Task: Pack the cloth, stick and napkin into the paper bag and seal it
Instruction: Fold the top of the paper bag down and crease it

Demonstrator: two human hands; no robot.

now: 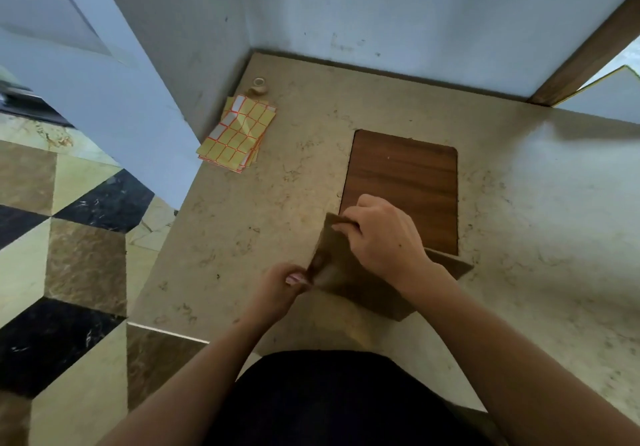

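Observation:
A brown paper bag (349, 283) lies on the beige stone counter, its open end raised toward the left. My left hand (280, 288) pinches the bag's near left edge. My right hand (379, 234) grips the bag's top edge from above, fingers curled over it. The bag's mouth is blurred. No cloth, stick or napkin shows; whether they are inside the bag I cannot tell.
A stack of yellow sticker sheets (237, 134) lies at the counter's back left, with a small tape roll (258, 86) behind it. A dark wooden board (403, 186) lies just behind the bag. Walls close the counter at the back; the counter (221, 238) drops to a tiled floor on the left.

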